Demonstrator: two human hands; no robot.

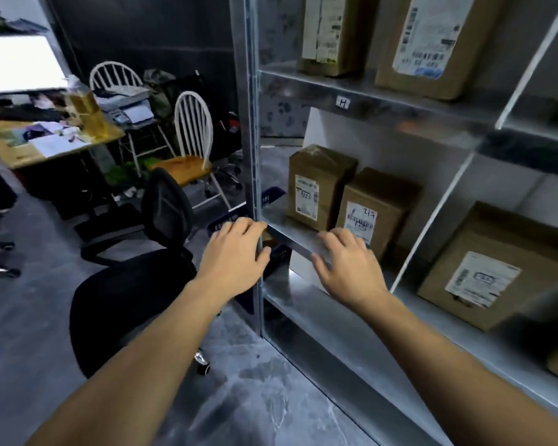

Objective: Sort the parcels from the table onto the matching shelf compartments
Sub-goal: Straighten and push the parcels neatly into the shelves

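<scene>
Both hands are empty. The left hand (236,249) has loosely bent fingers, with fingertips and thumb against the upright post (253,156) at the corner of the shelf (290,241). The right hand (345,262) rests relaxed, slightly spread fingers on that shelf's front lip. This looks like a person steadying against the frame between placements rather than handling anything. The parcels are already in their compartments. 2 stand side by side (316,185) just beyond the right hand, 1 larger box (490,268) sits in the next compartment, and 2 more (429,43) stand on the level above. Each stands with its white paper label facing outward, probably so the code can be checked against the small tag (342,102) on the upper shelf edge, which seems to read H. The boxes are plain brown cardboard, squared but softly dented at the corners. They are sealed with glossy tape, and their printed barcodes and handwritten marks are too blurred to read. The shelf is bright sheet steel, smooth and reflective, with thin white rods (432,220) slanting between levels to split them into compartments. The table (23,156) stands well apart at the far left, a pale wooden top crowded with papers. Whether any parcel waits there cannot be told. Between the table and the shelf are a black mesh office chair (149,268), a white spindle-back chair (192,133) and a blue basket (226,220) beside the post, all on a grey marbled floor (255,397).
</scene>
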